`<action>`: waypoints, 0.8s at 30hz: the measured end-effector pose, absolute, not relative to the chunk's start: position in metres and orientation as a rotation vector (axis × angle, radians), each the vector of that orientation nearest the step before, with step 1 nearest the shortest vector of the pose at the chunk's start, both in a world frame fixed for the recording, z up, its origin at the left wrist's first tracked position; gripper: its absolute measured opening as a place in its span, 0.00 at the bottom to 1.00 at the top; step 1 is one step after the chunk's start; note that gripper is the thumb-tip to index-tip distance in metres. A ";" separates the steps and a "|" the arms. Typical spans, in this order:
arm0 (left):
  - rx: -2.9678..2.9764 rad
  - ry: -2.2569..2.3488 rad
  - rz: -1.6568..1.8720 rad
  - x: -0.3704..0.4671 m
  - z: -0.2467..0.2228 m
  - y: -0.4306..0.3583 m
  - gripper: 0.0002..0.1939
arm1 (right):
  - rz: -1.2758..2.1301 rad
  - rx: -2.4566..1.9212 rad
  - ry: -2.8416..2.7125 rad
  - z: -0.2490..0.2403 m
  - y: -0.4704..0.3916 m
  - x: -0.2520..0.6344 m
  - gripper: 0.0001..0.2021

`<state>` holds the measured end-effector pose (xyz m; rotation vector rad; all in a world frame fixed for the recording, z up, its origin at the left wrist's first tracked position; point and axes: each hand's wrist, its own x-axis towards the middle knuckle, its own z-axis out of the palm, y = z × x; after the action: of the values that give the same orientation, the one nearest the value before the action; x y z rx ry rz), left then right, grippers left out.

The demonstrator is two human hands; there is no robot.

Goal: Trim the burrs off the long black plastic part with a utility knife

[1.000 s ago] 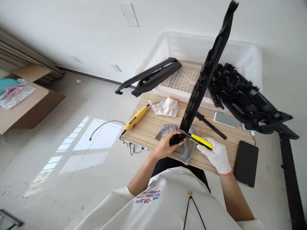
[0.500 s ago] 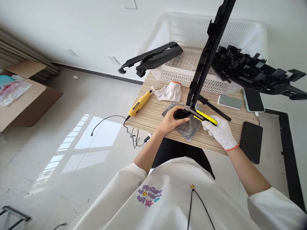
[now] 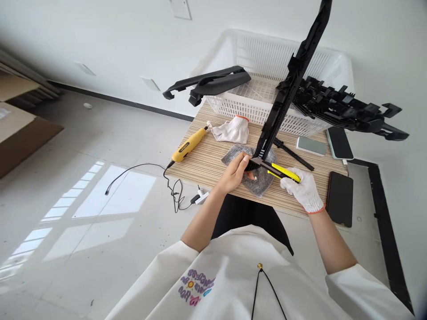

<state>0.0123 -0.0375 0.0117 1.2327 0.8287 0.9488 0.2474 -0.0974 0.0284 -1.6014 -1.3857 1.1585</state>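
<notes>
Black molded strip (image 3: 282, 104): in the head view, it slanted up and away from a lower end held over the grey cloth (image 3: 262, 183) on the tabletop (image 3: 203, 155). Its upper end ran to the top edge of the frame, past the white basket (image 3: 230, 106); whether the two touched could not be told. The bare left hand (image 3: 234, 174) grasped the lower end, thumb above, fingers partly hidden beneath. The gloved right hand (image 3: 302, 189) was closed around the utility knife (image 3: 286, 172), with the blade (image 3: 260, 162) at that same end, near the left thumb; edge contact could not be confirmed.

Handling, as judged: the strip appeared to be hard plastic, light for its length and fairly stiff. Its small tabs seemed fragile, its smooth faces probably slippery. The long free portion likely acted as a lever against the grip. The preferred hold was on solid edges, with fingers clear of the blade's line.
</notes>
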 end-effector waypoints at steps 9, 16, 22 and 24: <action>1.201 0.872 1.090 0.007 0.000 -0.041 0.38 | 0.961 -1.686 -1.574 0.028 -0.101 0.239 0.15; 1.607 0.944 1.069 -0.003 0.003 -0.042 0.26 | 0.978 -1.720 -1.489 0.031 -0.101 0.236 0.13; 1.706 0.819 1.017 -0.002 0.004 -0.042 0.21 | 1.035 -1.682 -1.280 0.024 -0.102 0.245 0.14; 1.708 0.847 1.063 -0.002 0.002 -0.041 0.20 | 1.039 -1.669 -1.288 0.022 -0.103 0.248 0.14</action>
<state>-0.0020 -0.0412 0.0023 1.7076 0.8465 1.0630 0.2483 -0.1029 0.0221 -1.6693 -1.2884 1.0389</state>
